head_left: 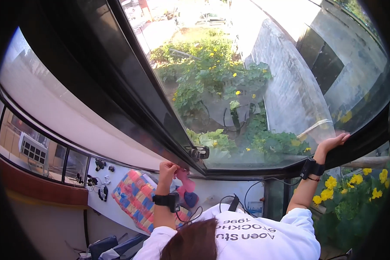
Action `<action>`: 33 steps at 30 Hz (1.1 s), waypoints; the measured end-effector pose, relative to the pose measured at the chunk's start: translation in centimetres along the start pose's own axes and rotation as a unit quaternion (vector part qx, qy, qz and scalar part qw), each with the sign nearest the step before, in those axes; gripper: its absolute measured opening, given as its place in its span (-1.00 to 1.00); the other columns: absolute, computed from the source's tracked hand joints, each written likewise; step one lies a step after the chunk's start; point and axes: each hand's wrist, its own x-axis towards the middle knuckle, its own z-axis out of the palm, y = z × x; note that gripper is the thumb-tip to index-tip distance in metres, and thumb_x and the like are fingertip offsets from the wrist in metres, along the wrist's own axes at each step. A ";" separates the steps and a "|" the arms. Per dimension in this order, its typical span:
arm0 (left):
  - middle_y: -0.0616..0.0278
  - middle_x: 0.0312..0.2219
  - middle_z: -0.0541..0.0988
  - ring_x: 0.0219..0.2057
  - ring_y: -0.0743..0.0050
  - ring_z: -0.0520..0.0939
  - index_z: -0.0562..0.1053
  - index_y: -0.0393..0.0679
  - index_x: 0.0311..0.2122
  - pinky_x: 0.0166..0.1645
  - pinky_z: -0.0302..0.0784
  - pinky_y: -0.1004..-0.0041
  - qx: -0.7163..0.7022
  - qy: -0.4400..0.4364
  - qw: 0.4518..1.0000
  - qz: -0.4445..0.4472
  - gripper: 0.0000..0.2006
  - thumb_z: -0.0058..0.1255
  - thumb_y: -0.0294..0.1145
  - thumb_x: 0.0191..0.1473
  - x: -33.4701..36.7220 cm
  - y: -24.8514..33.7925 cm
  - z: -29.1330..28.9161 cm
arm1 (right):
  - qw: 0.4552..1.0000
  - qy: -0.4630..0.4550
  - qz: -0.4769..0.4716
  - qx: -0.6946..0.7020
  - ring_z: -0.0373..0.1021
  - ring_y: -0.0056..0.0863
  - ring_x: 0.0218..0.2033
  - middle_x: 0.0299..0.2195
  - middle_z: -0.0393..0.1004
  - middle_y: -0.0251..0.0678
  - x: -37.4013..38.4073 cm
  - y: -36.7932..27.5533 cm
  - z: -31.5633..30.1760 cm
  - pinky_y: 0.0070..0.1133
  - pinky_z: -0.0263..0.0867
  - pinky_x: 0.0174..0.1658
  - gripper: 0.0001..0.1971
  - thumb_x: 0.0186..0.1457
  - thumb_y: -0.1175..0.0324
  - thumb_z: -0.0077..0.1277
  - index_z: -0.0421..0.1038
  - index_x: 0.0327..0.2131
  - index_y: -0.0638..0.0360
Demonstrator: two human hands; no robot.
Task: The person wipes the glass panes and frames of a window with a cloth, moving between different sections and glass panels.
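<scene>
The left hand point(167, 168), fingers curled, is near the lower corner of the frame point(247, 174), beside pink cloth point(186, 185); whether it grips, I cannot tell. The right hand point(333, 141) lies open at the frame's right part, with wide room between both. Beyond are plants point(221, 82).

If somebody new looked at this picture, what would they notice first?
Probably the big black-framed window slanting across the middle, with the right hand at its edge. Then the bright yellow flowers at lower right, and the colourful patchwork cloth at lower left.
</scene>
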 end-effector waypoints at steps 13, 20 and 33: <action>0.10 -0.72 0.47 -0.85 0.58 0.37 0.40 -0.34 -0.64 -0.85 0.22 0.63 0.010 0.012 1.000 -0.019 -0.87 -0.21 -0.58 -0.23 -0.8 0.4 -0.2 | 0.991 -0.078 0.086 0.062 0.21 -0.29 -0.20 -0.17 0.23 0.01 5.0 6.5 -3.4 -0.49 0.09 -0.09 -0.54 0.02 0.24 -0.28 0.12 -0.11 0.49; 0.21 -0.73 0.46 -0.69 0.56 0.48 0.41 -0.33 -0.68 -0.59 0.40 0.62 0.046 0.019 0.998 -0.034 -0.88 -0.20 -0.63 -0.26 -1.4 3.9 1.4 | 0.994 -0.093 -0.025 -0.059 0.26 -0.25 -0.31 -0.22 0.26 0.11 7.8 11.0 -6.1 -0.50 0.13 -0.15 -0.55 0.05 0.21 -0.33 0.17 -0.21 0.56; 0.25 -0.76 0.45 -0.70 0.62 0.43 0.41 -0.31 -0.70 -0.59 0.36 0.63 0.116 0.049 0.991 -0.040 -0.87 -0.19 -0.60 -0.29 -1.5 4.0 1.7 | 0.988 -0.052 -0.052 -0.133 0.32 -0.24 -0.38 -0.41 0.37 0.04 10.2 14.9 -4.8 -0.46 0.21 -0.22 -0.58 0.00 0.24 -0.34 0.28 -0.36 0.56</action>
